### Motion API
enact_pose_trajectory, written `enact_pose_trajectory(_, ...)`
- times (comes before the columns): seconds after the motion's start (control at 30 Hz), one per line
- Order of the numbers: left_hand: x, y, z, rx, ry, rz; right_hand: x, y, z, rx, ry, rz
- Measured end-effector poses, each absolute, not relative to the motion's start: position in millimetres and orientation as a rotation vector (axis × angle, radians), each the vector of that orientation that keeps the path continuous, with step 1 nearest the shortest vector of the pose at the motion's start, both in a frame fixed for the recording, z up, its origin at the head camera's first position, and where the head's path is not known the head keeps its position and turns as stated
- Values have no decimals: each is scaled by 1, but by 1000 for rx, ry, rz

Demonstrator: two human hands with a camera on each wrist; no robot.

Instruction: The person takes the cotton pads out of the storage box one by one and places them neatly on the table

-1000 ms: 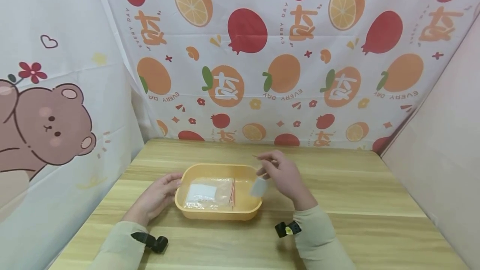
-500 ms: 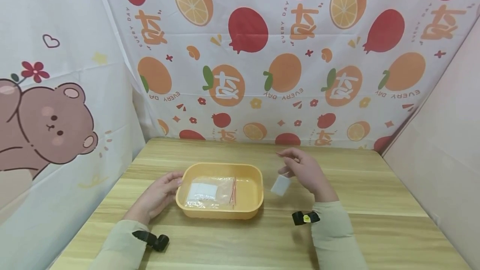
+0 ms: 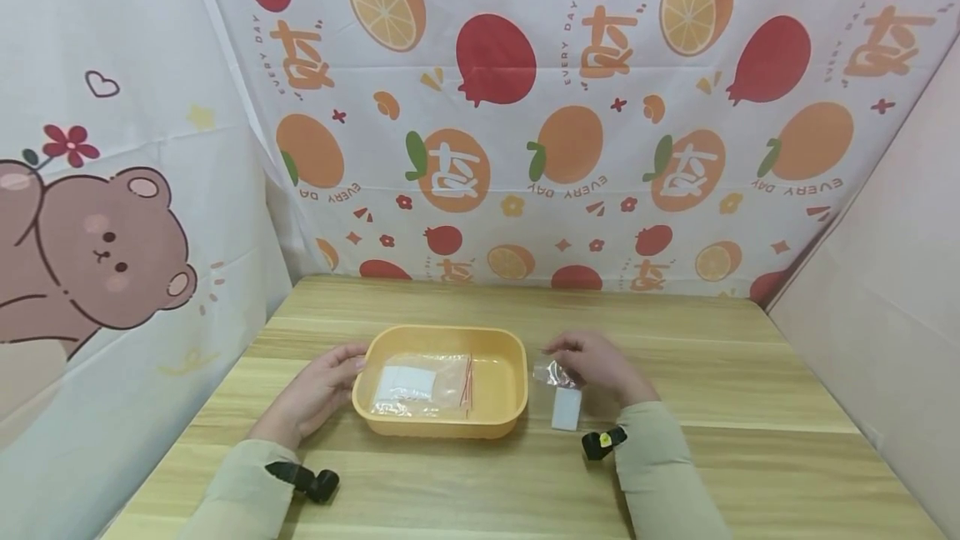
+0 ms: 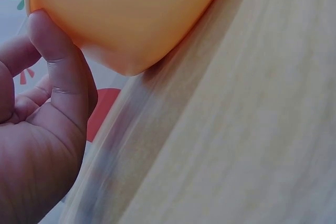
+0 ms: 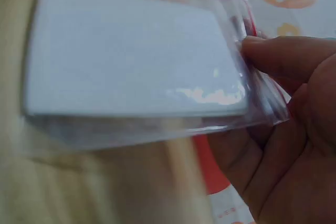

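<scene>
My left hand (image 3: 318, 390) holds the left end of a yellow plastic basin (image 3: 517, 348), its thumb against the rim in the left wrist view; the other fingertips are partly hidden. Inside the basin lie clear zip bags (image 3: 442, 386) with white contents and several red seal lines at their right end. To the right of the basin, my right hand (image 3: 600, 365) pinches a small clear zip bag (image 5: 220, 103) by its red-edged top. A flat white rectangle (image 5: 131, 51) sits inside that bag, which hangs down from the fingers, low over the table.
The wood-grain table (image 3: 465, 490) extends around the basin. A fruit-printed cloth (image 3: 495, 140) hangs behind it, with a bear-printed cloth (image 3: 105, 240) on the left and a pale cloth wall (image 3: 885, 298) on the right.
My right hand has carried the zip bag from above the basin's right end out to the right, then lowered it toward the table. My left hand and the basin have stayed put.
</scene>
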State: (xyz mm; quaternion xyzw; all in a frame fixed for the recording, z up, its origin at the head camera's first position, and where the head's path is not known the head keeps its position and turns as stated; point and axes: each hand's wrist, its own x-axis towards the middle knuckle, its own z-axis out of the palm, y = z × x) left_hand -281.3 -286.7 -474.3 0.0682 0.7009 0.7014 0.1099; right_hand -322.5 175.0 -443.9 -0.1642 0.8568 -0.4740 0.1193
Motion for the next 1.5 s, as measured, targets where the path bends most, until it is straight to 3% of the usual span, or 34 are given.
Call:
enact_pose_trajectory(0.53, -280, -287, -474, 177, 2055, 2067, -319, 166, -456, -434, 2720, -1145)
enact_pose_trajectory(0.77, -280, -286, -475, 193, 2059, 2070, -320, 162, -451, -343, 2723, -1377)
enact_pose_trajectory(1.0, -280, -287, -475, 205, 2064, 2064, -318, 150, -436, -438, 2667, -1563)
enact_pose_trajectory(1.5, -280, -289, -476, 226, 2041, 2063, -289, 83, -418, -597, 2069, -1871)
